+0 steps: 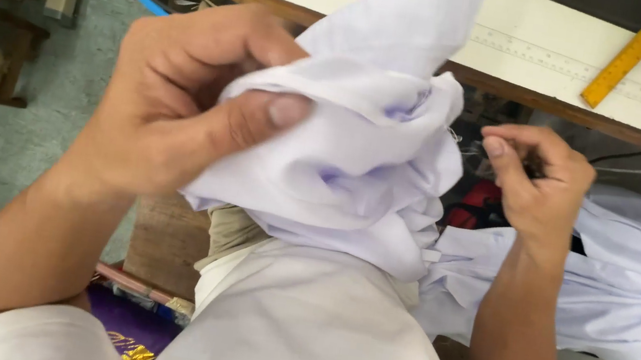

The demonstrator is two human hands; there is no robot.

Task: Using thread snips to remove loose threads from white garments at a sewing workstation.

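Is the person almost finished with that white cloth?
Hard to tell. The left hand bunches the pale white cloth; the right hand pinches something thin beside it, maybe thread. More white cloth lies heaped alongside. The yellow ruler lies unused on the table.

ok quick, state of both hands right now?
Left hand: closed, gripping the bunched white cloth.
Right hand: fingers pinched shut on something small and dark; cannot tell what it is.

Surface (pixel 527 42): white top with printed ruler scales and a wooden front edge, at 12 o'clock. A yellow ruler (pixel 634 54) lies diagonally on it at 1 o'clock.
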